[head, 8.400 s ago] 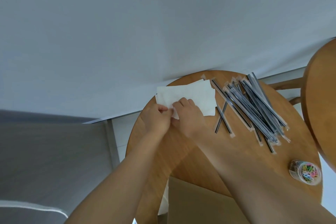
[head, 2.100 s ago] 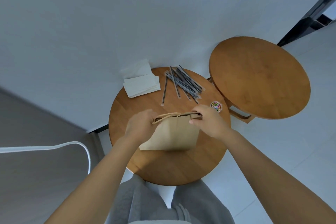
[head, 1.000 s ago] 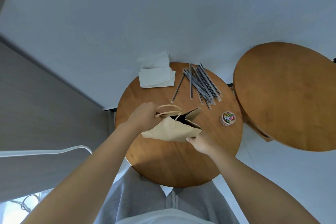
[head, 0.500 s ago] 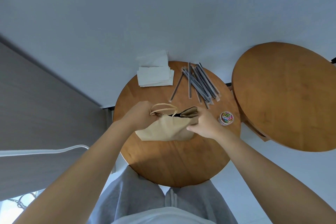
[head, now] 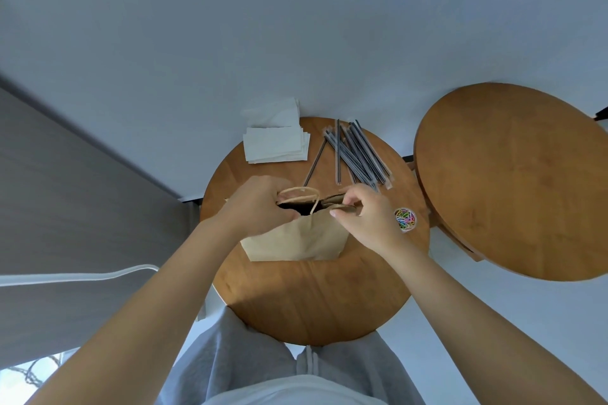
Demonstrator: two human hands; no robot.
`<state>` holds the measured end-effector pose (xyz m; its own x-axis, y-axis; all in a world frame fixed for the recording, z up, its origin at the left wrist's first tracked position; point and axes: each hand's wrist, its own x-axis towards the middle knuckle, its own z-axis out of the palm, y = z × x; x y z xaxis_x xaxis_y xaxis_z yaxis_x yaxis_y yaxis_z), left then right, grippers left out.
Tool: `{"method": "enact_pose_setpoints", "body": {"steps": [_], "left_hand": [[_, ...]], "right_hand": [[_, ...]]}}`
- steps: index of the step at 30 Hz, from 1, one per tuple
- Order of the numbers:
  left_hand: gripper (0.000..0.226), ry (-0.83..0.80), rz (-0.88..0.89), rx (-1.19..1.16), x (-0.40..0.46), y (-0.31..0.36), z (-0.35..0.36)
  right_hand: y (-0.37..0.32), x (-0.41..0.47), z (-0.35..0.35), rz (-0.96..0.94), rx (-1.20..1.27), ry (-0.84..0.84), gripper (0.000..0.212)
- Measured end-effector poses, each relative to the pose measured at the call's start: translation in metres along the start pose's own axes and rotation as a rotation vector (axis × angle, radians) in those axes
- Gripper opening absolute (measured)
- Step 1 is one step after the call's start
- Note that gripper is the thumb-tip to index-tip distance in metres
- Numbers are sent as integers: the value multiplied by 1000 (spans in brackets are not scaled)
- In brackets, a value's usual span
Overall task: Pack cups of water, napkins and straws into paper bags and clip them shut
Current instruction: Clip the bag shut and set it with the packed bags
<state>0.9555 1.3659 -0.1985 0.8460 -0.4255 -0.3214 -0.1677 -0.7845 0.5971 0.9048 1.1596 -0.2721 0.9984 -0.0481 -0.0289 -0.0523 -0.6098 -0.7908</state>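
A brown paper bag (head: 296,240) lies on the small round wooden table (head: 312,299), its mouth turned away from me and partly spread. My left hand (head: 260,207) grips the left side of the mouth by the twisted paper handle (head: 301,196). My right hand (head: 365,217) pinches the right rim of the mouth. A stack of white napkins (head: 276,148) sits at the table's far left. Several wrapped black straws (head: 355,154) lie in a heap at the far right. No cup of water is in view.
A small clear tub of coloured paper clips (head: 405,219) stands at the table's right edge. A second, larger round wooden table (head: 513,181) is to the right. A white wall runs behind both, and a white cable (head: 82,276) lies at the left.
Both hands have pulled the bag's mouth further apart, and the dark inside now shows. My right hand has shifted up onto the right rim; the bag lies flatter than a second ago.
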Motion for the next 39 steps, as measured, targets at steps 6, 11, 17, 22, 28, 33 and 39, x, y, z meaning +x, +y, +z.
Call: {"method": "enact_pose_setpoints", "body": {"steps": [6, 11, 17, 22, 28, 33, 39], "left_hand": [[41, -96, 173, 55, 5, 59, -17], [24, -35, 362, 504, 31, 128, 34], [20, -412, 196, 682, 82, 147, 119], [22, -522, 40, 649, 116, 138, 155], [28, -582, -31, 608, 133, 127, 178], [33, -595, -63, 565, 133, 119, 184], [26, -579, -54, 555, 128, 120, 178]], "right_hand": [[-3, -13, -23, -29, 206, 188, 21], [72, -26, -32, 281, 36, 258, 8], [155, -18, -41, 574, -125, 87, 17], [191, 6, -38, 593, -305, -41, 25], [214, 16, -21, 436, -542, -195, 30], [219, 18, -16, 348, -651, -198, 28], [214, 17, -18, 307, -638, -186, 24]]}}
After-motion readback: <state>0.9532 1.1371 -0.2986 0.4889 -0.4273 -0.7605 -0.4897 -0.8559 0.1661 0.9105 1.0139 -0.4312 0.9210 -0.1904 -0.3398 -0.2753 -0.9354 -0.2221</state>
